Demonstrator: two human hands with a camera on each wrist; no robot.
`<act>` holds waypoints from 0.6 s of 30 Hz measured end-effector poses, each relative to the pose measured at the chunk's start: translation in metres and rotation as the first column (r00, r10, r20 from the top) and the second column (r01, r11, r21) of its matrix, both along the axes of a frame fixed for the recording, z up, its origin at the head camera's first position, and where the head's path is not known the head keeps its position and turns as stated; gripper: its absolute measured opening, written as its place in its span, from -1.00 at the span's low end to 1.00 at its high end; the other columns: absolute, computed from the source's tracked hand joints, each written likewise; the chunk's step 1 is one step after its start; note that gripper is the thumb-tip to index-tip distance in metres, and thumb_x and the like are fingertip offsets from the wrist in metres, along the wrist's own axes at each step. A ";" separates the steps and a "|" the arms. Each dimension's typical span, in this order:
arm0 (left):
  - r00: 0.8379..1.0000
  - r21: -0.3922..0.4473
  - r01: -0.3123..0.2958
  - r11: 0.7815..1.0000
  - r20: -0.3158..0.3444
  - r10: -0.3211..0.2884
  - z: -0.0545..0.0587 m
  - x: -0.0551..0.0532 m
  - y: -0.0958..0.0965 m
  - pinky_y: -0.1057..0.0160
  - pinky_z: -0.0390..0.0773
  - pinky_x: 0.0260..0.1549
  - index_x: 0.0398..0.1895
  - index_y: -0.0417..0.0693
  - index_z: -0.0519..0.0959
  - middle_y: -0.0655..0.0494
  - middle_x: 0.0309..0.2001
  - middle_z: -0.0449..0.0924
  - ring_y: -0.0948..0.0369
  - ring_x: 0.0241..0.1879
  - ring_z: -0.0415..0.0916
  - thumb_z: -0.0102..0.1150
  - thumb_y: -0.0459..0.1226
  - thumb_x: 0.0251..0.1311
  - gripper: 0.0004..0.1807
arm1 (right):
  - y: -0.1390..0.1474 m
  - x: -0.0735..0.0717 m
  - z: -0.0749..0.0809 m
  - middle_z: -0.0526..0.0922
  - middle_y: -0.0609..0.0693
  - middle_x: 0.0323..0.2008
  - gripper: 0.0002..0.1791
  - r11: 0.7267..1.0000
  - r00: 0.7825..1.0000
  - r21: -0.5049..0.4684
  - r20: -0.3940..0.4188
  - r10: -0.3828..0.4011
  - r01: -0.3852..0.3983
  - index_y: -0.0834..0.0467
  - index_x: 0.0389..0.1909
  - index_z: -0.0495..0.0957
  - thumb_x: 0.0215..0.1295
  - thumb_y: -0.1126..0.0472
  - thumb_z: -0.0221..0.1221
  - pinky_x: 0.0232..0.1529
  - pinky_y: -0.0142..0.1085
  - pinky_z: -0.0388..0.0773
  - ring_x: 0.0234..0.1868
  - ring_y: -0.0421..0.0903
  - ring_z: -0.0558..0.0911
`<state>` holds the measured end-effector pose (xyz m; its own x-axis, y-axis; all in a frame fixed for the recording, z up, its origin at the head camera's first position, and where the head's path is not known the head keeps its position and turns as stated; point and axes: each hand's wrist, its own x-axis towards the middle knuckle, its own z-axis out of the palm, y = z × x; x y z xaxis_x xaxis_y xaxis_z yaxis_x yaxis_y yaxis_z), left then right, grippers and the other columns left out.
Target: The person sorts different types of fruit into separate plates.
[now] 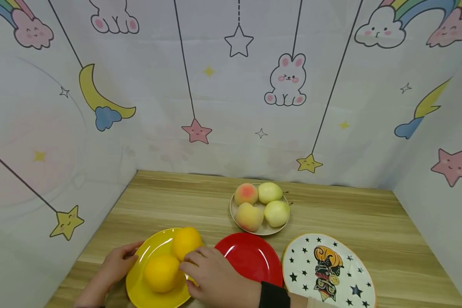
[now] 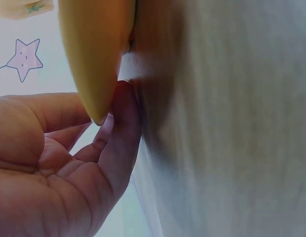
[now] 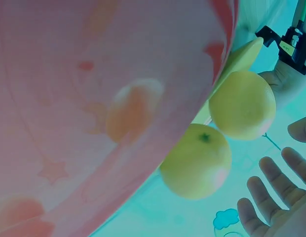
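A yellow plate stands at the front left with two oranges on it, one orange behind the other orange. My left hand pinches the plate's left rim. In the left wrist view the yellow plate passes between the thumb and fingers of that hand. My right hand is over the plate's right side, close to the oranges. In the right wrist view its fingers are spread, apart from both oranges, and hold nothing.
A red plate lies right of the yellow one, partly behind my right forearm. Farther right is a white patterned plate. At the back, a small plate bears peaches and pears. Printed cloth walls surround the wooden table.
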<state>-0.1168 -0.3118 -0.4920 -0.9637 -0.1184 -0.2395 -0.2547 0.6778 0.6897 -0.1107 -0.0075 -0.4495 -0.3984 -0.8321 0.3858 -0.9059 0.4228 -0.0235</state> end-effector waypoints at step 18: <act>1.000 0.019 0.007 1.000 -0.004 -0.007 0.000 0.000 0.000 0.21 0.55 -0.20 0.24 -0.30 0.39 -0.21 -0.05 0.56 0.09 -0.13 0.48 -0.01 -0.46 0.23 -0.53 | 0.061 -0.002 -0.011 0.55 -0.19 -0.10 -0.67 0.982 0.970 0.021 0.153 -0.189 0.188 -0.08 -0.05 0.54 0.14 0.04 0.26 -0.11 -0.35 0.50 -0.08 -0.22 0.46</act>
